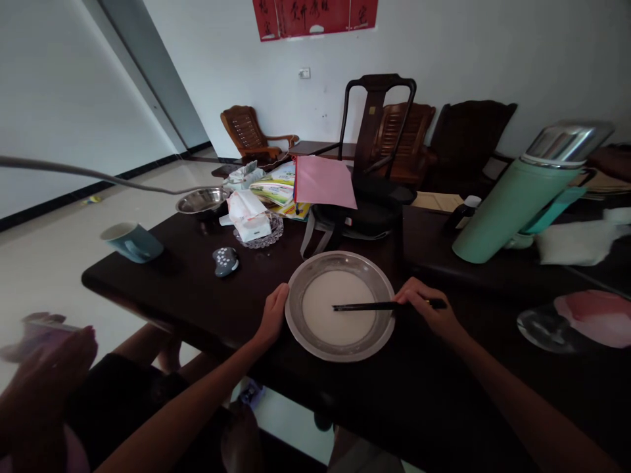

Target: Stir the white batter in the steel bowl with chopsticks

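Observation:
A round metal bowl (386, 328) rests on the dark wooden table (217, 309) near its front edge. Milky white liquid (340, 328) lies in it. My left hand (272, 316) grips the bowl's left rim; its thumb side shows and the fingers are partly hidden against the outer wall. Dark chopsticks (367, 306) are pinched in my right hand (431, 307) at the bowl's right side. They reach nearly level across the rim, and their tips are at the middle of the liquid.
Behind the bowl are a black bag (374, 220), a pink pouch (325, 180) and a tissue pack (251, 213). A grey mug (138, 243) stands left, a green thermos (513, 210) right. Another person's hand (64, 355) holds a phone-like object at far left.

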A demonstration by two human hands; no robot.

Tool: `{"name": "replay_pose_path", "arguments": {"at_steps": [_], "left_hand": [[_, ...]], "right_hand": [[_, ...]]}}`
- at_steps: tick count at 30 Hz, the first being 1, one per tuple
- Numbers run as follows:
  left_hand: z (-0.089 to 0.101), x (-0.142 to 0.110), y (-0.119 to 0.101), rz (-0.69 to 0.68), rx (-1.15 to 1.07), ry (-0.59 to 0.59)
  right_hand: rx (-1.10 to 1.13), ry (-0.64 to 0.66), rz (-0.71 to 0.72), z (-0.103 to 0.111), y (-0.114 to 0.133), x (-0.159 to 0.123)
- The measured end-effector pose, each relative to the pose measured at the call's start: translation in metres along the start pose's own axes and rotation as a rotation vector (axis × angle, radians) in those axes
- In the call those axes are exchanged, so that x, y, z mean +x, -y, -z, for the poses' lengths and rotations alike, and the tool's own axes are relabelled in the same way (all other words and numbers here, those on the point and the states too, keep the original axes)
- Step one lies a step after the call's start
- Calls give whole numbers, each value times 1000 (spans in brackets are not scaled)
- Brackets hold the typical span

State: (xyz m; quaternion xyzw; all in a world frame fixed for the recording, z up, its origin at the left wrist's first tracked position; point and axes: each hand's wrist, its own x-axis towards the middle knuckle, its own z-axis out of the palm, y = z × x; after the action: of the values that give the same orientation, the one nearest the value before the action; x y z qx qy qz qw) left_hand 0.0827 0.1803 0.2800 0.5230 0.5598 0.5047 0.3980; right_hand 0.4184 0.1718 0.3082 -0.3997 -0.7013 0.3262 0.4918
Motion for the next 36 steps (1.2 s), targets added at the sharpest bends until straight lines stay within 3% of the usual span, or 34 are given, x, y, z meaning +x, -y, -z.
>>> {"name": "replay_pose_path", "arguments": {"at_steps": [6,12,16,21,26,31,36], "left_hand": [[0,0,0,-7,-8,-1],[0,-1,-4,-7,1,-16],[-1,-1,-4,6,5,-17],[-1,-1,-2,3,1,-17],[-1,-1,-4,4,-1,-7],[-1,-2,-5,23,9,-14],[-1,-1,-5,16,13,-11]], "right_hand": [[-16,-52,-1,1,1,0],[-29,17,-1,-1,1,0],[-16,-56,-21,1,2,1],[-20,23,6,1,1,0],[-14,-38,-11,2,-1,0],[-36,27,0,1,-1,0],[-22,-38,-6,2,3,0]]}}
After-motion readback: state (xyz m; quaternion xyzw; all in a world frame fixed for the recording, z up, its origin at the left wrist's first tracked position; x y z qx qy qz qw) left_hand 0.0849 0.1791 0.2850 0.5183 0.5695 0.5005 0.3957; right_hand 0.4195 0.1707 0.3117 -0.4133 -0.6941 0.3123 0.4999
